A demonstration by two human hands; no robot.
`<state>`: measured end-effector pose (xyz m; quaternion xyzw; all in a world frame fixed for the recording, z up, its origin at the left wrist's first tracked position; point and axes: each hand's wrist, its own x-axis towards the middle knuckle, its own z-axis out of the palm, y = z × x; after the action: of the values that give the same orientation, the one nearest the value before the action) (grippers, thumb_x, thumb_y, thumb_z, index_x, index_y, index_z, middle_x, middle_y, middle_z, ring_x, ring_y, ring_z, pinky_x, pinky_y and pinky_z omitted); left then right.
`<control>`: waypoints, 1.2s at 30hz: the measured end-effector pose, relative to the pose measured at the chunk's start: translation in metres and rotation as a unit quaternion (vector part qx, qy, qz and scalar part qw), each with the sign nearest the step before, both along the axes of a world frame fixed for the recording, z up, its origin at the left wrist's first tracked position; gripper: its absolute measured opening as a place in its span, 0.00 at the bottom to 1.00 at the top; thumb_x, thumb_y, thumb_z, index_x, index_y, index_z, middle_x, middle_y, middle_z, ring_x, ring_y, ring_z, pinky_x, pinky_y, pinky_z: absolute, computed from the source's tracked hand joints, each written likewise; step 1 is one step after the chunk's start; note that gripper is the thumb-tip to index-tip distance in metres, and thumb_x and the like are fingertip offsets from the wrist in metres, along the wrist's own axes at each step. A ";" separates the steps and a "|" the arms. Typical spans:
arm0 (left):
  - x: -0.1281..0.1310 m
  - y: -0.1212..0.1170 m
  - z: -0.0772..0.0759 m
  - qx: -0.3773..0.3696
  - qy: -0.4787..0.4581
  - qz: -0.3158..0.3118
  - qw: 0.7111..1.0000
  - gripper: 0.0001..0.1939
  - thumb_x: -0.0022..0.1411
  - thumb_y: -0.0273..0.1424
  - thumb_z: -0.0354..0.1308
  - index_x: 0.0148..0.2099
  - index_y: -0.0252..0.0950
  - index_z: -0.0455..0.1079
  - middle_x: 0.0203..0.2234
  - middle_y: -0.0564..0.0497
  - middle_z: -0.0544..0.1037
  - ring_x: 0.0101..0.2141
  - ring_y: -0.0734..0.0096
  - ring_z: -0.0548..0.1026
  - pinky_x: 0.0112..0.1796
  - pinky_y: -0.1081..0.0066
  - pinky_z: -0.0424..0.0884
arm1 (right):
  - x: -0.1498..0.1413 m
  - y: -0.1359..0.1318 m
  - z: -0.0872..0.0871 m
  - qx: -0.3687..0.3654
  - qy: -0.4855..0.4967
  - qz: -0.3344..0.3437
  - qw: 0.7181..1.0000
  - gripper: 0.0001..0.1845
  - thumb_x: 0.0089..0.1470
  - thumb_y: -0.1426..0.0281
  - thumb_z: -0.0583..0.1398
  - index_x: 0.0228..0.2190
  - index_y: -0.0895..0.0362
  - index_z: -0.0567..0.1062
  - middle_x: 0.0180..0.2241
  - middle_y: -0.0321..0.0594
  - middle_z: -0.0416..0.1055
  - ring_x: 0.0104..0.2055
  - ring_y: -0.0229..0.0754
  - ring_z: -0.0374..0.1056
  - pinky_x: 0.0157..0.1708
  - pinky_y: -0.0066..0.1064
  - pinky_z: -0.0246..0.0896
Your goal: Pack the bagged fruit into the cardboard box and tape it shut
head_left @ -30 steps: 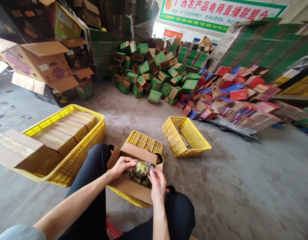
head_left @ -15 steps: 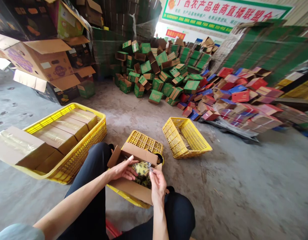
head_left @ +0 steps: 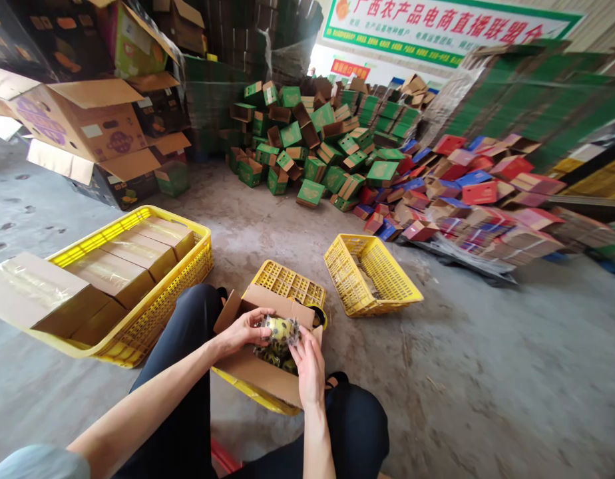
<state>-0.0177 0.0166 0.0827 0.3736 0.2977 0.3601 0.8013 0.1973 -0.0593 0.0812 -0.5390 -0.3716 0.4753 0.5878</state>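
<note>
I sit with an open brown cardboard box [head_left: 267, 307] in front of my knees, resting on a yellow crate [head_left: 287, 283]. Both hands hold a small yellowish item in clear crinkly wrap [head_left: 280, 328] just above the box. My left hand [head_left: 243, 330] grips its left side with curled fingers. My right hand [head_left: 306, 362] pinches the wrap from the right and below. More dark wrapped items lie inside the box under my hands.
A large yellow crate [head_left: 185, 266] holding flat brown cartons stands at my left. A smaller yellow crate [head_left: 370, 273] lies tilted on the concrete ahead. Piles of green boxes [head_left: 312, 143] and red and blue boxes [head_left: 467, 193] fill the back.
My left hand has closed round the wrapped item again after opening briefly. My right hand has shifted slightly left and lower on the wrap.
</note>
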 end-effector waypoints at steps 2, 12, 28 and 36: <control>0.001 -0.001 0.000 0.020 -0.004 -0.007 1.000 0.45 0.51 0.35 0.79 0.68 0.44 0.66 0.54 0.41 0.75 0.48 0.58 0.78 0.45 0.64 0.76 | -0.002 -0.001 0.001 -0.014 0.014 -0.004 1.000 0.31 0.62 0.48 0.62 0.61 0.48 0.73 0.67 0.50 0.67 0.66 0.58 0.67 0.56 0.53 0.73; 0.007 0.002 -0.011 0.052 -0.034 -0.020 0.998 0.45 0.48 0.31 0.80 0.67 0.44 0.69 0.58 0.43 0.76 0.55 0.55 0.75 0.57 0.60 0.68 | -0.006 0.001 0.006 -0.011 0.030 0.002 0.999 0.32 0.48 0.57 0.74 0.54 0.53 0.80 0.55 0.50 0.80 0.56 0.59 0.77 0.52 0.49 0.77; 0.007 0.002 -0.001 -0.013 0.019 0.041 0.999 0.27 0.50 0.43 0.78 0.48 0.31 0.82 0.50 0.36 0.82 0.44 0.53 0.82 0.47 0.58 0.78 | -0.005 -0.001 0.002 0.012 0.021 -0.027 0.999 0.12 0.45 0.61 0.73 0.27 0.54 0.80 0.46 0.48 0.82 0.51 0.57 0.78 0.51 0.46 0.74; 0.005 0.007 0.003 -0.028 -0.047 0.093 0.994 0.17 0.51 0.38 0.79 0.33 0.32 0.78 0.51 0.38 0.82 0.46 0.57 0.81 0.47 0.64 0.77 | -0.006 0.001 0.008 -0.020 0.013 -0.037 0.999 0.14 0.44 0.59 0.76 0.29 0.54 0.83 0.54 0.46 0.79 0.62 0.59 0.71 0.61 0.48 0.65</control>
<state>-0.0132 0.0232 0.0854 0.3040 0.3029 0.4419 0.7878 0.1914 -0.0583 0.0894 -0.5580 -0.3343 0.4669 0.5991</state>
